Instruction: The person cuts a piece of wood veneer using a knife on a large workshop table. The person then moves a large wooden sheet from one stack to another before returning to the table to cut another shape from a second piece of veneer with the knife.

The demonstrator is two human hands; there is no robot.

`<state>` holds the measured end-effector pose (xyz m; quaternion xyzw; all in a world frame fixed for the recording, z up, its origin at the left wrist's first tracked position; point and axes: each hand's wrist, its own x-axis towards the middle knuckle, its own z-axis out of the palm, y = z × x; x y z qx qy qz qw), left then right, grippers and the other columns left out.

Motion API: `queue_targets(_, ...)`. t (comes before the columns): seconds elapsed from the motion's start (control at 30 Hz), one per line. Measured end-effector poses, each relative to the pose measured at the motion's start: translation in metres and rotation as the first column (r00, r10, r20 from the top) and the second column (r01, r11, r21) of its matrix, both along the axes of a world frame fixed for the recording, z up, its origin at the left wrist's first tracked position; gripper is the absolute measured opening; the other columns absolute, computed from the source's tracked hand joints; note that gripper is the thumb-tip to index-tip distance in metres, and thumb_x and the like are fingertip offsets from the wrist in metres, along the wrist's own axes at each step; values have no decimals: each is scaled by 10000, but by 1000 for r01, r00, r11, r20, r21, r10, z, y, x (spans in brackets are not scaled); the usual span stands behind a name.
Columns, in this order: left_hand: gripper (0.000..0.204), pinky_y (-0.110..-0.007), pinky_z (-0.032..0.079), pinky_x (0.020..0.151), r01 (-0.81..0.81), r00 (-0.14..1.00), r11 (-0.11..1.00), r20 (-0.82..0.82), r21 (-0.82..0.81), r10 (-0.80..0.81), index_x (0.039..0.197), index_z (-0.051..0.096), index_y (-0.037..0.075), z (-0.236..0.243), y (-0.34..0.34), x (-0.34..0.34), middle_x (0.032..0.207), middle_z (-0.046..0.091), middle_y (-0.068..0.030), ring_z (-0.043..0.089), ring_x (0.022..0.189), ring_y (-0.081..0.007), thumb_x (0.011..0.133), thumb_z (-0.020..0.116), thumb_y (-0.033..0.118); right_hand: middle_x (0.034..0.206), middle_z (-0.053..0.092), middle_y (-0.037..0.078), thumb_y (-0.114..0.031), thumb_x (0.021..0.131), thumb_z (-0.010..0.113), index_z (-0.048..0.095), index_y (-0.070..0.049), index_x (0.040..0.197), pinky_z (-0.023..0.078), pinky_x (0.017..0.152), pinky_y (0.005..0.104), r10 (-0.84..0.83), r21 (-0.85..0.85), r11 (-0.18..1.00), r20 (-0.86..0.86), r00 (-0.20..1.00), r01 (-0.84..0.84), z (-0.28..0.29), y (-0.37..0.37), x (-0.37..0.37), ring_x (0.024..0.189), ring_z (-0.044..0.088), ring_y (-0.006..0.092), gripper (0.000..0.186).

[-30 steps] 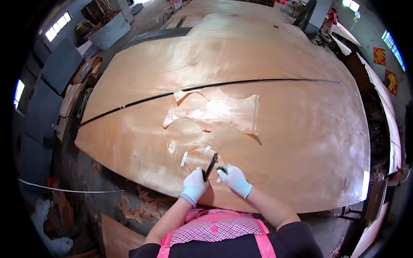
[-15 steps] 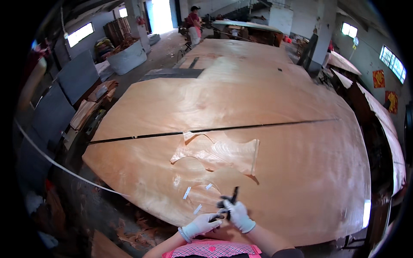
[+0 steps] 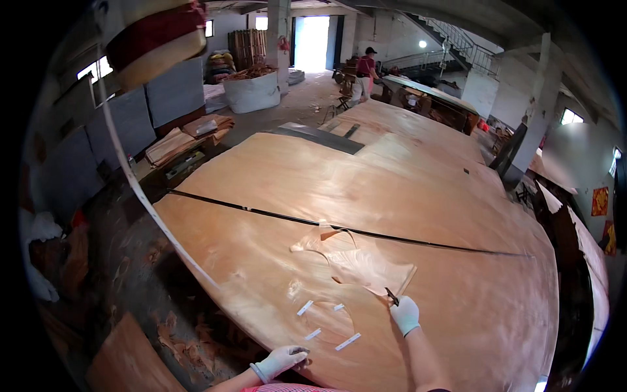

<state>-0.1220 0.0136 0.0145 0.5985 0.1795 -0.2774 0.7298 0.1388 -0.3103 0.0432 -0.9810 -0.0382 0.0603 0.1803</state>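
My right hand [image 3: 405, 313], in a white glove, is closed around a narrow black hand tool [image 3: 391, 297] whose exact kind I cannot make out. Its tip reaches the lower corner of a loose, curved-edged veneer scrap [image 3: 369, 264]. Beneath lies a broad, pale brown wood veneer sheet [image 3: 450, 307]. My left hand [image 3: 282, 361], gloved with dark fingertips, rests by the sheet's near edge, fingers loosely bent and apart from the thumb, with nothing visible in it. Between the hands, several short white tape strips [image 3: 348, 341] surround a faintly outlined rounded patch [image 3: 333, 321].
A long black strip [image 3: 339, 228] crosses the sheet. A white hose-like line [image 3: 140, 193] hangs at the left. Torn veneer scraps [image 3: 189, 349] litter the floor below the near edge. Another person [image 3: 364, 75] stands far off beside a white-topped bench [image 3: 431, 93].
My right hand has moved away from my left, forward and right to the veneer scrap, carrying the black tool. My left hand has drawn back. Another tape strip now shows. The view has turned left.
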Motion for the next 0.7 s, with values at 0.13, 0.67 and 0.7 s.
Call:
queue_targets(0.13,372,-280,531,849,-149,987,983,51,-104,155,1332,499,-13,7,41,-7,1127,665,-104,651,961,-155,1011,534,171,690,641,207,-378,849,691,694,3,860,470,589,388,60,527,846,61,996,-83,57,92,-74,604,619,244,381)
queue_targets(0.67,163,-275,513,709,-605,671,732,696,314,256,999,714,23,59,295,-78,835,713,-30,640,774,-102,937,627,146,638,523,-51,-306,951,628,663,-53,844,363,525,268,504,827,556,-263,823,-77,87,472,-276,586,453,59,277)
queue_targets(0.7,165,-278,516,710,-631,664,671,718,389,208,1006,716,24,71,320,-88,838,716,-28,650,773,-112,935,628,144,604,511,-43,-317,951,623,656,-56,821,357,509,288,537,872,486,-253,805,-51,82,498,-284,559,457,72,294)
